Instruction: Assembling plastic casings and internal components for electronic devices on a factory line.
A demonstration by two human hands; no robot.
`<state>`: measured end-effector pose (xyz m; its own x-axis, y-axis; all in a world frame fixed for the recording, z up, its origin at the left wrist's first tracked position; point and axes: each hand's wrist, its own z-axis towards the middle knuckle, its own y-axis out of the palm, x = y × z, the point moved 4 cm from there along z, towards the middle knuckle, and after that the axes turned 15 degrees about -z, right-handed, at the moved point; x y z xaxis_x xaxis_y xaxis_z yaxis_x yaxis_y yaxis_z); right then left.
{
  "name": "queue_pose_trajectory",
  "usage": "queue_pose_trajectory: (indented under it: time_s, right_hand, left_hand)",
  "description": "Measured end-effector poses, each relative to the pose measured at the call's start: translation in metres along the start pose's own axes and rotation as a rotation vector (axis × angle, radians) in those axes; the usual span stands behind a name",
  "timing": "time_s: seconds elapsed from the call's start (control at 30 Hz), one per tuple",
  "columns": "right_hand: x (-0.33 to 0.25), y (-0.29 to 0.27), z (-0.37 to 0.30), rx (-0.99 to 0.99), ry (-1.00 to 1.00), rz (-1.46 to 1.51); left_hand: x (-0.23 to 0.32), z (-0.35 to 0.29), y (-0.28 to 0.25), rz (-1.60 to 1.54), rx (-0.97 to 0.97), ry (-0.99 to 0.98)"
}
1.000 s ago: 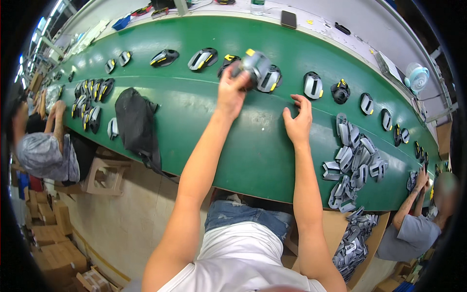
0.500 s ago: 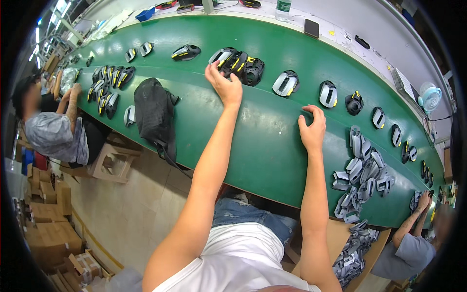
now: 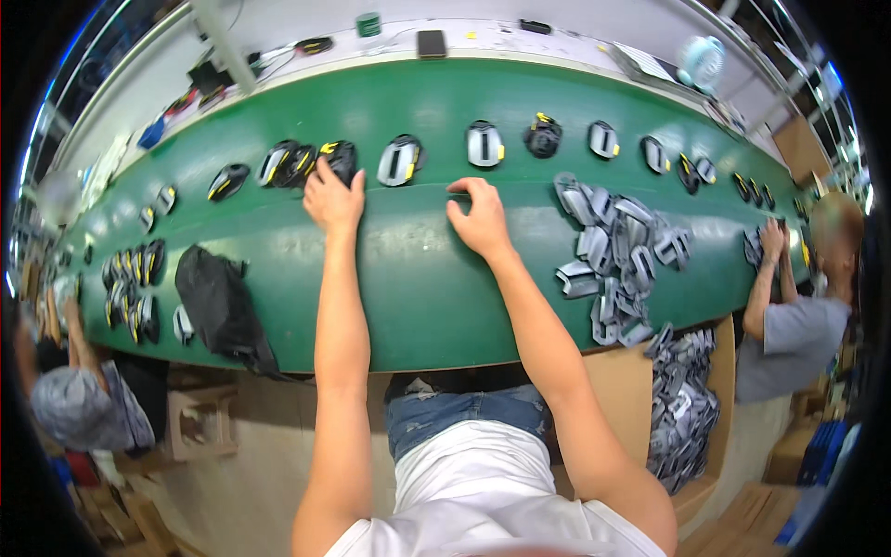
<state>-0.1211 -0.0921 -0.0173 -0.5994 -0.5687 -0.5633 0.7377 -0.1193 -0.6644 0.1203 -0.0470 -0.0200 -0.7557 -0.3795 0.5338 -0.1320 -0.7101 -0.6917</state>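
My left hand [image 3: 334, 200] is at the near edge of a cluster of rounded shell parts on the green bench [image 3: 408, 297]. Its index finger and thumb straddle a black and yellow shell part [image 3: 343, 160], whose near edge the fingers partly hide. Against that part's left side lie grey, black and yellow shell parts [image 3: 280, 164]. My right hand [image 3: 480, 219] hovers over the bench, fingers loosely curved and thumb apart, with nothing visible in it. Beyond the gap between my hands sits a grey and black shell part [image 3: 400, 161].
A row of shell parts [image 3: 484, 145] runs along the bench. Loose grey plastic pieces [image 3: 617, 251] are heaped right, above a cardboard box [image 3: 624, 395] of more. A black bag [image 3: 218, 302] lies left. Co-workers sit at both sides; a phone [image 3: 432, 44] and fan [image 3: 701, 63] stand behind.
The view has turned to the right. My left hand has shifted to the black and yellow part at the cluster's right end. My right hand has come closer to the left, its fingers more curled.
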Motion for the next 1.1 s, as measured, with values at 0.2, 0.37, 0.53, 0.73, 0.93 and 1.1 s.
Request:
queue_pose_trajectory:
  time_s: [0.2,0.37,0.53,0.73,0.93,1.1]
  right_hand:
    - [0.005,-0.023,0.004,-0.159,0.012,0.011]
    - [0.063,-0.131,0.048,-0.197,-0.025,-0.693]
    - [0.108,-0.134,0.065,-0.591,0.175,-0.918]
    - [0.084,-0.127,0.072,-0.56,0.022,-0.86]
    - [0.015,-0.116,0.062,-0.286,0.016,0.366]
    - [0.009,-0.042,0.025,-0.39,0.174,0.759]
  left_hand:
    - [-0.009,0.008,0.014,-0.021,0.049,-0.003]
    - [0.006,0.008,0.009,-0.065,0.033,-0.005]
    - [0.001,0.002,0.01,-0.121,0.021,-0.015]
    - [0.012,-0.004,-0.002,-0.269,0.22,0.07]
    - [0.093,-0.02,-0.019,-1.013,-0.031,0.396]
    - [0.125,-0.074,0.005,-1.25,-0.56,0.117]
